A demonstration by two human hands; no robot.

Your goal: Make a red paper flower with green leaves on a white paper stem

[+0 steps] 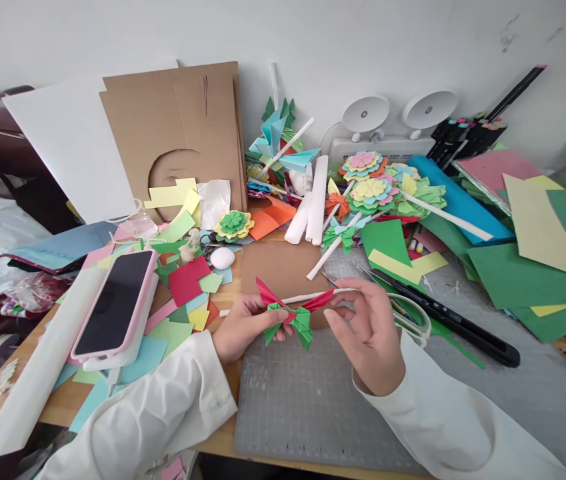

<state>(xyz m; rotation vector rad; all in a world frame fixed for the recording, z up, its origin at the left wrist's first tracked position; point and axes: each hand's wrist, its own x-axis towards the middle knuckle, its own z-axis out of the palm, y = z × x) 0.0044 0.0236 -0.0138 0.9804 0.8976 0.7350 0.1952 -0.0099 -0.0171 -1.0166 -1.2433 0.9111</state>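
Observation:
My left hand (255,323) is closed on a folded paper butterfly-like shape, pinching it between thumb and fingers. Its lower part is green folded paper (303,325), with pointed red paper wings (267,293) rising to either side. A thin white paper stick (307,297) runs crosswise behind the shape, and its right end meets my right hand. My right hand (367,327) is at the right red tip, fingers curved and thumb apart from them. Whether those fingers touch the stick or the tip is hard to see. Both hands are above the near edge of a brown cardboard piece (283,263).
A grey cutting mat (307,407) lies below my hands. White-handled scissors (420,320) and a black pen-like tool (463,327) are right. A phone (117,307) and coloured paper scraps (187,280) lie left. Paper flowers (367,190) and leaning cardboard (177,127) stand behind.

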